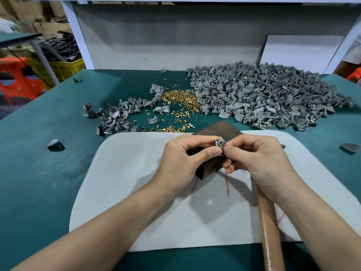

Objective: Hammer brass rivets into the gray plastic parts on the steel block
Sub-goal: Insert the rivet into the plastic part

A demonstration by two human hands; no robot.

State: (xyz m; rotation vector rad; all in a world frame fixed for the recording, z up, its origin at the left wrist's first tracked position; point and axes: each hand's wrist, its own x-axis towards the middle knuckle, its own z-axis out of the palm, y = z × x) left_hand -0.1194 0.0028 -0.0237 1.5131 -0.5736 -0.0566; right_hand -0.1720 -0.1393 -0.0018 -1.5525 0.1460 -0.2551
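One gray plastic part (pixel 220 144) is held above the dark steel block (pixel 216 130), which stands on a pale mat (pixel 136 192). My left hand (pixel 183 159) pinches the part between thumb and forefinger. My right hand (pixel 257 161) meets it from the right, fingertips pinched against the part's lower edge; whether a rivet is between them is hidden. Loose brass rivets (pixel 179 98) lie scattered beyond the block. A wooden hammer handle (pixel 270 231) lies under my right wrist, its head hidden.
A big heap of gray parts (pixel 263 94) fills the back right of the green table (pixel 39 153), and a smaller heap (pixel 117 116) lies left of the rivets. Stray parts sit at the left (pixel 55 144) and the right edge (pixel 350 147). A white panel closes the back.
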